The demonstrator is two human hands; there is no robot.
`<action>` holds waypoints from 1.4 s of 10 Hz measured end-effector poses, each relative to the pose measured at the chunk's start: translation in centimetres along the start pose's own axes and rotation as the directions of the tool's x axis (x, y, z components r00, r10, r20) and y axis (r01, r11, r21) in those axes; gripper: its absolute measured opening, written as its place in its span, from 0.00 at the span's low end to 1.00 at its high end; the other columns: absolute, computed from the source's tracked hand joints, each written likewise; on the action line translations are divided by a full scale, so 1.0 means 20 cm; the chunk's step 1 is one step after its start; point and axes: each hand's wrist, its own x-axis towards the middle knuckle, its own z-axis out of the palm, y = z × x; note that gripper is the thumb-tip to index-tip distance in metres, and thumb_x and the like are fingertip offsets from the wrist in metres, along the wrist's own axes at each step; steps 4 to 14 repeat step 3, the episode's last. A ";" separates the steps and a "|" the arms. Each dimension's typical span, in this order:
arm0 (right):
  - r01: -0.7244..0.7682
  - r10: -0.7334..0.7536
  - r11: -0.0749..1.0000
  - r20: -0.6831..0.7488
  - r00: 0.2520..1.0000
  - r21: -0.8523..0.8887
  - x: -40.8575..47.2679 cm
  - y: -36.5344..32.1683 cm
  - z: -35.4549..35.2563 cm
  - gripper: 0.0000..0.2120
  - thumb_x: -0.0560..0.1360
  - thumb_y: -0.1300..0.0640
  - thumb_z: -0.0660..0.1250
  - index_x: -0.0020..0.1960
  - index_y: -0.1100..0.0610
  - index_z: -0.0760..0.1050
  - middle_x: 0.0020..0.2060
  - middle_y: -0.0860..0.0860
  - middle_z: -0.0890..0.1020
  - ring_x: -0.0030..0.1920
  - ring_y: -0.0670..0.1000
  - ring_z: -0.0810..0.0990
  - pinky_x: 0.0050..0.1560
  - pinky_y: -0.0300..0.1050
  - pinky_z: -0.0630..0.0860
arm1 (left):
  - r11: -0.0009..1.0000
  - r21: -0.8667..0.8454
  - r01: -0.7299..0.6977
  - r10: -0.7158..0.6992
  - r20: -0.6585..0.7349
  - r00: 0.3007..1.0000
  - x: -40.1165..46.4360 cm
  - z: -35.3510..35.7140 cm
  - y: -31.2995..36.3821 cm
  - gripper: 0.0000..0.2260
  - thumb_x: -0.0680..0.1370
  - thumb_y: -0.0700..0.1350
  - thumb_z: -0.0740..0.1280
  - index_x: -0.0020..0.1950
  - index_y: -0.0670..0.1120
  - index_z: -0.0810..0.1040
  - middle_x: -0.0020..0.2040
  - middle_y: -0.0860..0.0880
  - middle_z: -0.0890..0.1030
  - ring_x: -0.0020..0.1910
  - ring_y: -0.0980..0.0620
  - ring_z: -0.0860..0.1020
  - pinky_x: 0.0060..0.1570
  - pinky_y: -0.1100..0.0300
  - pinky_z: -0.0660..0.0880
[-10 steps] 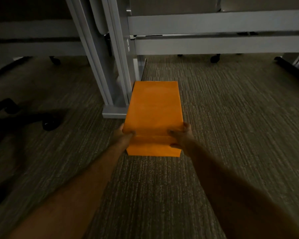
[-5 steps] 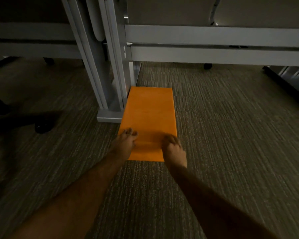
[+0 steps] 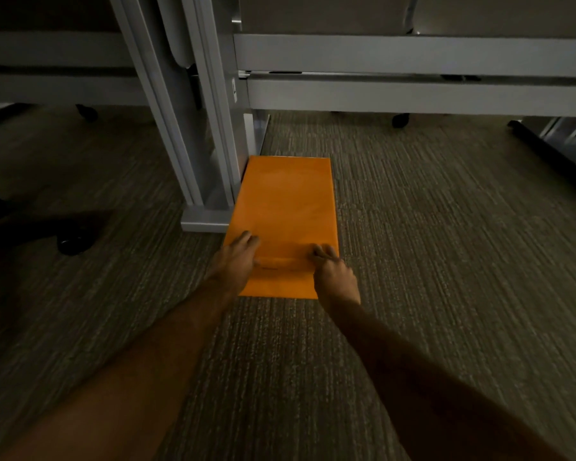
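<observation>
An orange envelope [image 3: 285,207] lies flat on the carpet, its long side running away from me and its far left edge against the foot of a grey desk leg [image 3: 207,207]. My left hand [image 3: 236,261] rests on the envelope's near left part, fingers laid on top. My right hand [image 3: 335,274] sits on the near right part with bent fingers. Their tips touch the paper by a crease. Whether they pinch it is hidden.
Grey desk frames and rails [image 3: 413,94] stand behind the envelope. A black office chair base with a caster [image 3: 72,242] sits at the left, and another dark base [image 3: 552,151] at the far right. Striped carpet [image 3: 446,261] covers the floor.
The envelope has gone from held up in both hands down onto the carpet beside the desk leg. Both hands have shifted from gripping its sides to lying on top of it.
</observation>
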 end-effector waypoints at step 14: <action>0.030 -0.046 0.998 0.364 0.930 0.049 -0.17 0.08 -0.39 0.41 0.78 0.47 0.67 0.82 0.52 0.48 0.82 0.54 0.48 0.81 0.60 0.45 0.78 0.63 0.52 | 0.994 0.085 0.063 -0.073 0.124 0.990 -0.05 -0.14 0.08 0.15 0.83 0.40 0.59 0.69 0.42 0.74 0.71 0.42 0.71 0.69 0.41 0.70 0.64 0.51 0.68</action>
